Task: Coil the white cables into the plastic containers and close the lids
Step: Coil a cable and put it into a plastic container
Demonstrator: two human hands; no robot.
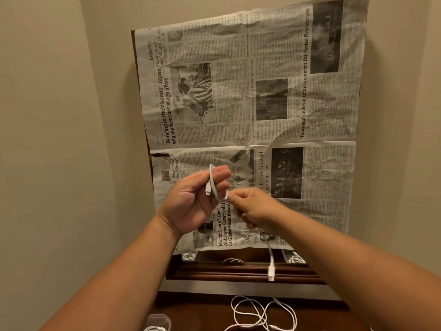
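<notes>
Loose cables [262, 314] and 1 plastic container [158, 322] lie on the desk [202, 314]. Above, the left hand [195, 199] curls round the white cable [211, 175] loop; the right hand [253, 206] pinches its slack. Light, limp, springy: probably best gripped near the plugs.

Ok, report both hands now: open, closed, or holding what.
Left hand: closed round a loop of the white cable.
Right hand: pinching the same cable, whose free end hangs below.
</notes>
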